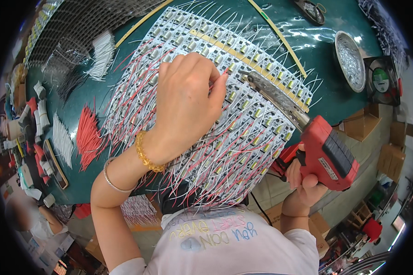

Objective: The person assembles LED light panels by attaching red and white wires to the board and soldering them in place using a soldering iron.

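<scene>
Item, LED circuit-board panel (280,121): we have it flat across the green bench (323,52), directly before our torso, thick with red and white leads.

Item, left hand (188,94): thumb and forefinger pinched together on a red wire (226,71) at the panel's upper middle.

Item, right hand (305,183): fingers wrapped round the handle of a red soldering gun (330,153), its tip slanting in just beside the pinched wire.

Handling, in our judgement: we do best to seat the wire end squarely on its pad, touch the tip briefly, and hold the wire motionless until the joint sets. We should keep fingertips and loose leads clear of the hot barrel.

Edges and room: the near side crowds our torso, so sleeves may snag leads there. On the left, a red wire bundle (88,137) sits close to the panel. Freest room lies rightward, up to the oval metal dish (337,57); a yellow strip (280,34) crosses it.
</scene>
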`<state>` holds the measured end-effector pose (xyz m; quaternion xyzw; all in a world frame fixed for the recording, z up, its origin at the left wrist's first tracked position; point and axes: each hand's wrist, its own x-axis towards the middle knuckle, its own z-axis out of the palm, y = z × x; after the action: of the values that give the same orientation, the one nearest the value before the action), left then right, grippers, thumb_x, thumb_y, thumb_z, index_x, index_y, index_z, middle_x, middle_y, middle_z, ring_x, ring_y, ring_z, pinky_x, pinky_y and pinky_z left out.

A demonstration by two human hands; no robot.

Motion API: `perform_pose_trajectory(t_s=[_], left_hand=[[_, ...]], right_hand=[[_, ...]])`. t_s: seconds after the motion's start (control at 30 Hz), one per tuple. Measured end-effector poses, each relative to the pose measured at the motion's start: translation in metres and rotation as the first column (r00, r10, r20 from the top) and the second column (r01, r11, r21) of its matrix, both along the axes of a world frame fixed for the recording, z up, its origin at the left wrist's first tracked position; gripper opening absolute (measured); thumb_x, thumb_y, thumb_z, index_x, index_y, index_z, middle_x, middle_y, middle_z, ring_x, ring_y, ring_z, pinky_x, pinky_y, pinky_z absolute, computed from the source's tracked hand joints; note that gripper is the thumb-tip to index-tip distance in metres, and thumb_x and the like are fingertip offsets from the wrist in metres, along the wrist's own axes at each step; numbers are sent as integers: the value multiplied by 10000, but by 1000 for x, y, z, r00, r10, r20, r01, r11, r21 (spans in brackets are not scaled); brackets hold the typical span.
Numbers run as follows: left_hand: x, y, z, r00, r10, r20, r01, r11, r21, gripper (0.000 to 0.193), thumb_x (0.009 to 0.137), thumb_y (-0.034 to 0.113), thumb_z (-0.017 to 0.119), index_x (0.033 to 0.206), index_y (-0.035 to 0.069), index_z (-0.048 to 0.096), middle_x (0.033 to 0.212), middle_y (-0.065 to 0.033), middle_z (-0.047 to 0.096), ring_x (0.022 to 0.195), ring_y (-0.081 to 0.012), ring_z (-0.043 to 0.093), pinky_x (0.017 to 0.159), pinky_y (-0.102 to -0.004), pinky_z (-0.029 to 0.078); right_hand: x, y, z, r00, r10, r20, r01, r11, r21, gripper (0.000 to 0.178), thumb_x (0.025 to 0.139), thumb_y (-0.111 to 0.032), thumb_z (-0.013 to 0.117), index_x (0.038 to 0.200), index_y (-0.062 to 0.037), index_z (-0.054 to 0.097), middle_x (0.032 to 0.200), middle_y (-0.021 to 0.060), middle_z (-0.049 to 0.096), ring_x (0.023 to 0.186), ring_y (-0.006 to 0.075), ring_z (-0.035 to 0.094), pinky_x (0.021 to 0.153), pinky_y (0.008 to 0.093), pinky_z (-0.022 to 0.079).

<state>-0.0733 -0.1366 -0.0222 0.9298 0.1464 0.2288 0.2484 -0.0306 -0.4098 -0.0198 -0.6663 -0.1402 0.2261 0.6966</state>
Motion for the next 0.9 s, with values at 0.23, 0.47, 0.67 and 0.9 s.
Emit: perform_pose_trajectory(t_s=[0.23,0.47,0.67,0.9], left_hand=[[1,-2,1,999,-4,-36,4,1000,-7,131,766,98,670,708,63,558,760,-51,562,731,-226,523,686,-360,344],[-1,-4,29,986,-41,159,57,993,-98,123,812,103,646,722,68,569,574,-7,536,521,-204,503,676,-324,316],[1,-18,8,998,-54,-35,49,989,-143,182,819,120,624,674,67,527,609,-41,562,539,-225,499,655,-356,302],[3,-18,6,997,-73,-29,71,995,-66,172,799,101,629,665,69,525,602,-44,546,544,-229,491,647,-356,301]], right_hand=[[0,14,12,999,-19,-51,22,997,75,816,714,-482,742,1238,61,432,578,27,508,419,109,463,402,230,356],[2,3,14,998,-23,63,19,997,70,814,805,-565,595,1193,120,386,460,-10,421,358,94,415,382,232,359],[-9,0,19,999,-42,32,41,999,6,836,796,-614,566,1180,106,387,487,-7,438,373,90,410,393,224,355],[-10,2,12,997,-65,-40,65,998,-6,823,749,-588,633,1164,91,422,510,-10,445,398,91,422,411,230,353]])
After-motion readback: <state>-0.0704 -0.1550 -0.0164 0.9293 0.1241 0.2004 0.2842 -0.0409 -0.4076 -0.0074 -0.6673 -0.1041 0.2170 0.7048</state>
